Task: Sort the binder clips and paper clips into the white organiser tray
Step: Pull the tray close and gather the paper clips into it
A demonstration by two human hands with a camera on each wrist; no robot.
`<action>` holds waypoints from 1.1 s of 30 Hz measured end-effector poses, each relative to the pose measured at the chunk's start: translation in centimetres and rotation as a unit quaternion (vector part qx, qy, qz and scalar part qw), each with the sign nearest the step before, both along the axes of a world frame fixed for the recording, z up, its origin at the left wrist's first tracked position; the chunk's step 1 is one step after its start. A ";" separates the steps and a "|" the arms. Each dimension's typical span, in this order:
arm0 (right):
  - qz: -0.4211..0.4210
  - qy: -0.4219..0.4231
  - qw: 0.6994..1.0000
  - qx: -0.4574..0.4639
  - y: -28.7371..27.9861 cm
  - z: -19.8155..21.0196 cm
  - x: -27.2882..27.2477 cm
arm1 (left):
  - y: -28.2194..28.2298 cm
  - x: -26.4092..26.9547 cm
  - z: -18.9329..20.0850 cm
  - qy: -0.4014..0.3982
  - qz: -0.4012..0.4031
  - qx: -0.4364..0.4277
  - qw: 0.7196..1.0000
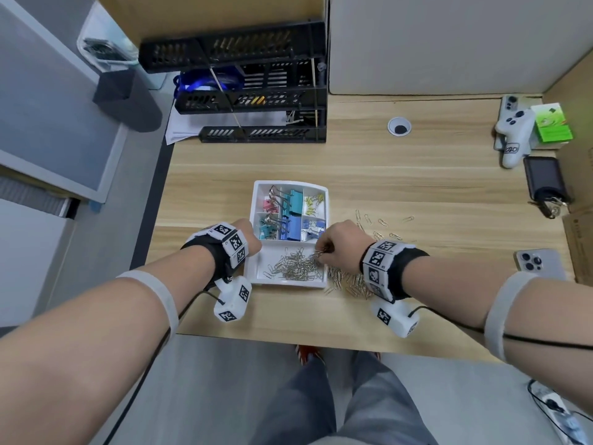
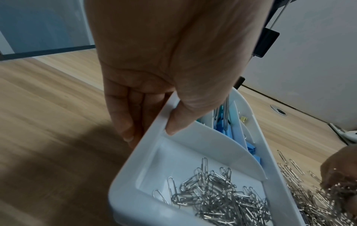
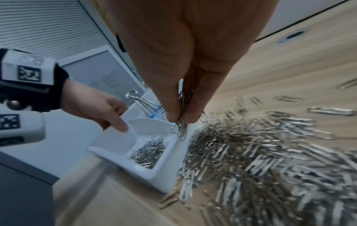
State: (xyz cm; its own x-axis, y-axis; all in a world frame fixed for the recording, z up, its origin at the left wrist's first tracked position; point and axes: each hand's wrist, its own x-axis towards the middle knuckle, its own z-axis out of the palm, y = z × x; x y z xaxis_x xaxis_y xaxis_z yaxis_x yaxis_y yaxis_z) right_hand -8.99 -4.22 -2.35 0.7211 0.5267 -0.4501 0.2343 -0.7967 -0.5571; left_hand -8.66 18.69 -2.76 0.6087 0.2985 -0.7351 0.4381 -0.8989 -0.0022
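Note:
The white organiser tray (image 1: 255,277) sits near the table's front edge. Its back compartments hold coloured binder clips (image 1: 290,200); the wide front compartment holds a heap of silver paper clips (image 1: 296,266). My left hand (image 1: 248,239) grips the tray's left rim (image 2: 154,122), thumb inside, fingers (image 2: 125,126) outside. My right hand (image 1: 337,242) pinches a bunch of paper clips (image 3: 181,126) over the tray's right rim (image 3: 170,172). A large pile of loose paper clips (image 3: 260,152) lies on the table right of the tray.
A black stacked file rack (image 1: 253,91) stands at the back left. A cable hole (image 1: 399,126), a white controller (image 1: 513,133), a green box (image 1: 553,123), a dark device (image 1: 544,178) and a phone (image 1: 539,263) lie to the right. Scattered paper clips (image 1: 382,223) dot the wood.

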 end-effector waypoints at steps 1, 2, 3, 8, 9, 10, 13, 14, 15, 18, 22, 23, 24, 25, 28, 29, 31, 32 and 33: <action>0.003 0.003 1.000 0.005 0.8 -0.2 -0.3 | 0.0 0.0 0.0 -0.001 0.001 -0.002 1.000; 0.004 0.007 1.000 0.009 1.6 -0.6 -0.7 | 0.0 0.0 -0.1 -0.002 0.001 -0.004 1.000; 0.007 0.012 1.000 0.010 2.3 -0.9 -1.1 | 0.0 0.0 -0.1 -0.003 0.002 -0.004 1.000; 0.034 0.028 0.999 0.000 3.6 -2.0 -2.3 | -0.1 0.1 -0.1 -0.004 0.001 -0.010 1.000; 0.046 0.018 0.999 -0.003 3.5 -1.7 -2.3 | -0.1 0.1 -0.1 -0.006 0.002 -0.013 1.000; 0.054 0.005 0.999 -0.005 3.2 -1.5 -2.2 | -0.1 0.1 -0.1 -0.007 0.003 -0.015 1.000; 0.048 -0.028 0.998 0.006 1.8 -0.9 -1.5 | 0.1 0.1 -0.2 -0.008 0.008 -0.017 1.000; 0.037 -0.037 0.999 0.015 1.1 -0.8 -1.1 | 0.1 0.1 -0.2 -0.010 0.008 -0.017 1.000; 0.024 -0.046 0.998 0.022 0.4 -0.8 -0.7 | 0.1 0.1 -0.2 -0.010 0.007 -0.017 1.000; -0.028 -0.072 0.997 0.011 -2.5 -0.6 0.6 | 0.2 0.1 -0.3 -0.007 0.002 -0.018 1.000; -0.022 -0.030 0.984 -0.175 -8.4 -1.7 1.6 | 0.2 0.1 -0.3 -0.004 -0.011 -0.018 1.000; -0.007 -0.021 0.976 -0.216 -9.6 -2.1 1.4 | 0.2 0.2 -0.3 -0.003 -0.012 -0.016 1.000; 0.008 -0.016 0.971 -0.239 -10.4 -2.4 1.1 | 0.2 0.2 -0.3 -0.002 -0.014 -0.015 1.000; 0.016 -0.013 0.968 -0.250 -10.9 -2.8 0.7 | 0.2 0.3 -0.3 -0.001 -0.016 -0.013 1.000; 0.014 -0.014 0.971 -0.238 -10.5 -3.7 -0.4 | 0.2 0.3 -0.6 -0.001 -0.021 -0.005 1.000; 0.008 -0.017 0.975 -0.222 -10.0 -4.0 -0.7 | 0.2 0.3 -0.6 -0.001 -0.022 -0.004 1.000; -0.010 -0.015 0.984 -0.177 -9.1 -4.7 -1.0 | 0.2 0.3 -0.7 -0.003 -0.023 -0.003 1.000; -0.019 -0.013 0.988 -0.156 -8.7 -4.9 -1.1 | 0.3 0.3 -0.8 -0.003 -0.023 -0.002 1.000; -0.025 -0.012 0.990 -0.137 -8.2 -5.1 -1.2 | 0.3 0.3 -0.8 -0.004 -0.023 -0.002 1.000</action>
State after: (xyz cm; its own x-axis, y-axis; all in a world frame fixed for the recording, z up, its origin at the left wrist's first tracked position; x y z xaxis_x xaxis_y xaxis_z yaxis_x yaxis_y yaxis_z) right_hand -10.18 -12.42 -7.48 0.7551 0.3517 -0.5533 0.2021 -0.9277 -0.3139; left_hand -8.37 18.99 -3.60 0.6277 0.2672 -0.7312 0.3966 -0.9180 0.0049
